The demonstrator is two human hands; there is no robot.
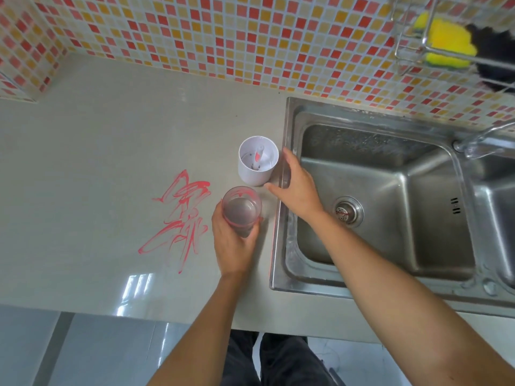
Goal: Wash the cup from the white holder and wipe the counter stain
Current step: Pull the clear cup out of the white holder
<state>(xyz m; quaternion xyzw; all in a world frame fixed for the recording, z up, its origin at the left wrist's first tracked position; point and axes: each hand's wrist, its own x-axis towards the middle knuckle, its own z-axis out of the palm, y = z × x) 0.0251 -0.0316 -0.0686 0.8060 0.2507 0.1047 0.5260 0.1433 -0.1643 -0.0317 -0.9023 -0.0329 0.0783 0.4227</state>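
Observation:
A clear cup with red smears on its wall and rim is upright in my left hand, just above the counter. Behind it stands the white holder, upright, with a red-marked post inside. My right hand hovers beside the holder on its right, fingers spread, holding nothing, over the sink's left rim. A red scribbled stain covers the counter to the left of the cup.
A steel sink lies to the right, with a drain and a tap at its far right. A wire rack on the tiled wall holds a yellow sponge and something black. The beige counter extends left.

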